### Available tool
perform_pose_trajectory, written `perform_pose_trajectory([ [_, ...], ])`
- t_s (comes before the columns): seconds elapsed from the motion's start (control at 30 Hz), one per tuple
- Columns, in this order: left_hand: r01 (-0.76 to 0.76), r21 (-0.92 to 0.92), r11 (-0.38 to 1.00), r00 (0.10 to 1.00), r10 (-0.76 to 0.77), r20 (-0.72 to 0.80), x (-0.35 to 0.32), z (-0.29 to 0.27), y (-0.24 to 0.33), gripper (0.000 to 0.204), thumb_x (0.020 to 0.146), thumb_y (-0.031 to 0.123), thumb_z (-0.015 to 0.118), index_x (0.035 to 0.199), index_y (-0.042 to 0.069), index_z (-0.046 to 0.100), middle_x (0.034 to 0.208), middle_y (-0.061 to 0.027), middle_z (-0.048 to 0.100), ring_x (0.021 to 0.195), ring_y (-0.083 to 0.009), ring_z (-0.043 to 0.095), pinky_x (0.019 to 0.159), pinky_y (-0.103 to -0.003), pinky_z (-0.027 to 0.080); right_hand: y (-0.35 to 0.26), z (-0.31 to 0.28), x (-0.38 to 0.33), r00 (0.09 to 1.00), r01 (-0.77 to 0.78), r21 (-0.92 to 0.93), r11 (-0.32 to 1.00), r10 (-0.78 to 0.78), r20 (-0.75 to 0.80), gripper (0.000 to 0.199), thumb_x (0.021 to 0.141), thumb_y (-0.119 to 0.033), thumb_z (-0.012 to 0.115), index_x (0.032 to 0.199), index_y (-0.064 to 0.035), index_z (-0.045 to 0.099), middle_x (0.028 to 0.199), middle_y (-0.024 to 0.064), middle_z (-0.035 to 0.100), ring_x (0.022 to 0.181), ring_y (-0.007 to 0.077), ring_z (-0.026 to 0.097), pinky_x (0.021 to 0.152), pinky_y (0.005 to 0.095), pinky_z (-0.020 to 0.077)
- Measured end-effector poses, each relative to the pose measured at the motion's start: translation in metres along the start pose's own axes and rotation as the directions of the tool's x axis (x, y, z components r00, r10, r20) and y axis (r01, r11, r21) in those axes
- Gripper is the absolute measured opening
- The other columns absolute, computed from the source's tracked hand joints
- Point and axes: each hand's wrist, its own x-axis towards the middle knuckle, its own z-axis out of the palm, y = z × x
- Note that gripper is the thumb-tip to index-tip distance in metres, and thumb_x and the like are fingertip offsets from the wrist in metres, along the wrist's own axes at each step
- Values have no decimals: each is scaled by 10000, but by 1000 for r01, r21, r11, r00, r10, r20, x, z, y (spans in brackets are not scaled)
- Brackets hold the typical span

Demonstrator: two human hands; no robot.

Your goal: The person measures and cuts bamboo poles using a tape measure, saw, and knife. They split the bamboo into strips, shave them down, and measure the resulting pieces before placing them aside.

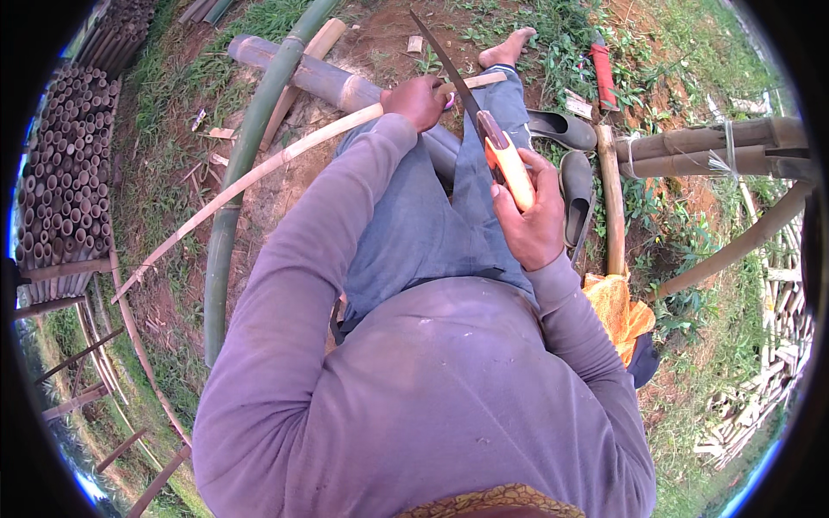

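My left hand (418, 102) is closed around a long pale bamboo strip (285, 155). The strip's short end sticks out past the fist to the right, and its long end slopes down to the far left. In my right hand (534, 216) is a hand saw (511, 168) with an orange and brown handle. The saw's narrow dark blade points up and away, crossing the strip's short end just right of my left fist. Whether the teeth touch the strip I cannot tell. Both hands are over my outstretched legs (432, 233) in blue-grey trousers.
A green bamboo pole (237, 190) stands on the left, beside a thick greyish bamboo log (298, 73). Two dark shoes (577, 177), a red-covered object (604, 78) and an orange cloth (615, 311) lie right. Cut bamboo (73, 173) is stacked far left; bamboo rails (704, 142) stand right.
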Motion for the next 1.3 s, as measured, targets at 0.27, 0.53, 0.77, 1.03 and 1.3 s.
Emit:
perform_pose_trajectory([
  [0.27, -24, 44, 999, 998, 27, -57, 2, 8, 4, 372, 954, 401, 620, 1222, 164, 724, 1182, -109, 741, 1138, -307, 687, 990, -504, 438, 12, 3, -3, 994, 112, 5, 994, -112, 1, 571, 911, -101, 760, 1408, 58, 527, 1303, 237, 660, 1165, 328, 689, 974, 377, 543],
  [0.53, -45, 67, 997, 995, 51, -87, 3, 15, 0, 293, 963, 383, 634, 1179, 214, 735, 1109, -74, 754, 1080, -299, 696, 955, -495, 412, 16, -6, -16, 993, 82, -54, 995, -86, -85, 476, 938, -55, 703, 1384, 40, 564, 1279, 194, 679, 1163, 283, 689, 986, 373, 540],
  [0.77, -28, 65, 998, 999, 30, -26, 7, 23, 3, 259, 964, 383, 633, 1129, 212, 735, 1129, -55, 747, 1115, -267, 679, 950, -506, 404, 22, 20, 28, 992, 51, -5, 999, -52, -112, 427, 943, -74, 706, 1336, 56, 600, 1254, 195, 691, 1141, 259, 693, 979, 354, 537],
  [1.03, -10, 79, 997, 999, 14, -53, 8, 30, 2, 265, 965, 378, 623, 1138, 217, 742, 1090, -52, 757, 1086, -272, 695, 945, -496, 400, 27, -7, -21, 989, 101, 19, 995, -99, -111, 445, 950, -48, 691, 1360, 73, 569, 1284, 204, 675, 1123, 252, 701, 949, 352, 562],
  [1.3, 9, 42, 999, 997, -6, -75, 22, 26, -1, 266, 956, 376, 615, 1120, 226, 763, 1101, -31, 760, 1098, -244, 698, 966, -505, 385, 25, -12, -33, 992, 13, 61, 998, -5, -127, 410, 960, -64, 690, 1340, 53, 590, 1274, 161, 672, 1124, 193, 688, 903, 310, 573],
])
